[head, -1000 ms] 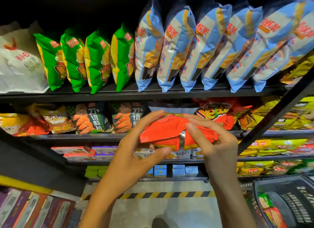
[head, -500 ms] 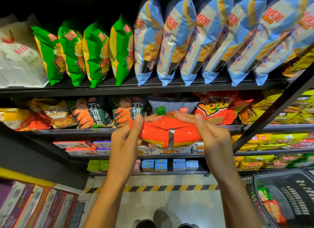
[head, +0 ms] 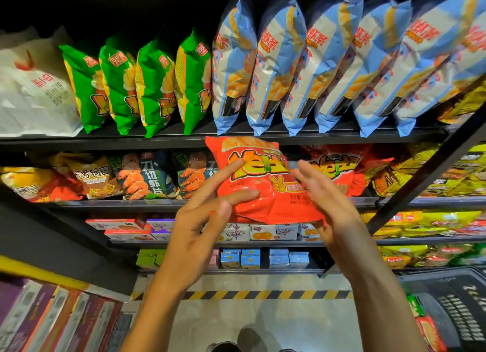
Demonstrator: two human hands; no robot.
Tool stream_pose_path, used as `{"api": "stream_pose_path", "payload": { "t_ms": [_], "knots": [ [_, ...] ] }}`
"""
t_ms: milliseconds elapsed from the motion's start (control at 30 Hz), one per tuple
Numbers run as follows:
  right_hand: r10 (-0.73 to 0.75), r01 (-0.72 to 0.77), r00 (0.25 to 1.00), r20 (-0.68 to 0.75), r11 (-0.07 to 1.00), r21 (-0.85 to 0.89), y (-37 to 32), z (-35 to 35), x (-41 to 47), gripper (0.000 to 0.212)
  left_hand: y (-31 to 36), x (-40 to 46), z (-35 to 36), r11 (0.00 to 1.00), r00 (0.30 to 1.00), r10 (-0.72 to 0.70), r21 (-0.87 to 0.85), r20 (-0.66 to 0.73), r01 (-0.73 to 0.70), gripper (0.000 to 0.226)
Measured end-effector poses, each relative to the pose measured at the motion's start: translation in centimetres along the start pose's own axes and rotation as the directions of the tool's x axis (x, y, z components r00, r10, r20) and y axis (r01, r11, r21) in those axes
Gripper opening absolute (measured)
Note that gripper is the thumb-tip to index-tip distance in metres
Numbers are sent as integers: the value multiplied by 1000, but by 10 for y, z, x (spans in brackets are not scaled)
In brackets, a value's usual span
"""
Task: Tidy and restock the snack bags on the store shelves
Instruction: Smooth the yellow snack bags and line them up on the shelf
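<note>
At the front of the middle shelf point(head: 105, 204), an upright red snack bag point(head: 265, 202) sits between the left hand point(head: 200, 228) and right hand point(head: 334, 209), both pressing it with straight, spread fingers.

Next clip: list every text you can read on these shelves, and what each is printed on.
"虾条": red, on each blue bag, top shelf.
"刀切虾片": on the dark bags, second shelf.
Orange bag: stylised yellow logo, not surely legible; small print blurred.
White bag: red characters, blurred.
Green bags, boxes, yellow bags: too small or blurred.
</note>
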State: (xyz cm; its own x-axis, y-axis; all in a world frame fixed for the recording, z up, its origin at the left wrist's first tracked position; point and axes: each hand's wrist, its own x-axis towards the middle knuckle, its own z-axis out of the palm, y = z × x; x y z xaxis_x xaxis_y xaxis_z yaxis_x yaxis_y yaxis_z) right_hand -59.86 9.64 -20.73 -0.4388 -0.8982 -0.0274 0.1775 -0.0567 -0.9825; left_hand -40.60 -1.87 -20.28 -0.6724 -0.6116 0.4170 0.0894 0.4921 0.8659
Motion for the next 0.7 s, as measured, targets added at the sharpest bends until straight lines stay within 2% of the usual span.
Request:
{"api": "stream_pose_path", "payload": {
  "t_ms": [67, 167, 300, 400, 500, 600, 700],
  "knots": [
    [28, -23, 998, 47, 994, -105, 2, -3, 4, 61, 0, 1, -4, 997, 996, 50, 60, 71, -54, 46],
    [-85, 85, 996, 7, 986, -143, -2, 0, 6, 71, 0, -1, -6, 993, 995, 86, 79, 60, -90, 64],
    [-263, 261, 965, 0, 954, -146, -7, 5, 8, 77, -7, 9, -15, 986, 995, -94, -145, -39, 87, 84],
    [-362, 361, 932, 14, 924, -128, -17, 12, 16, 77, -6, 27, -22, 951, 981, -187, -241, 51, 193, 93],
    [-440, 444, 896, 56, 886, -132, -36, 19, 28, 75, 13, 51, -22, 927, 972, -182, -303, 151, 220, 81],
    [-517, 521, 854, 65, 841, -147, -67, 22, 43, 75, 39, 85, -28, 914, 985, -148, -367, 90, 171, 73],
    [-583, 595, 804, 116, 787, -167, -102, 24, 61, 76, 65, 117, -32, 913, 995, -99, -397, 16, 97, 56]
  ]
}}
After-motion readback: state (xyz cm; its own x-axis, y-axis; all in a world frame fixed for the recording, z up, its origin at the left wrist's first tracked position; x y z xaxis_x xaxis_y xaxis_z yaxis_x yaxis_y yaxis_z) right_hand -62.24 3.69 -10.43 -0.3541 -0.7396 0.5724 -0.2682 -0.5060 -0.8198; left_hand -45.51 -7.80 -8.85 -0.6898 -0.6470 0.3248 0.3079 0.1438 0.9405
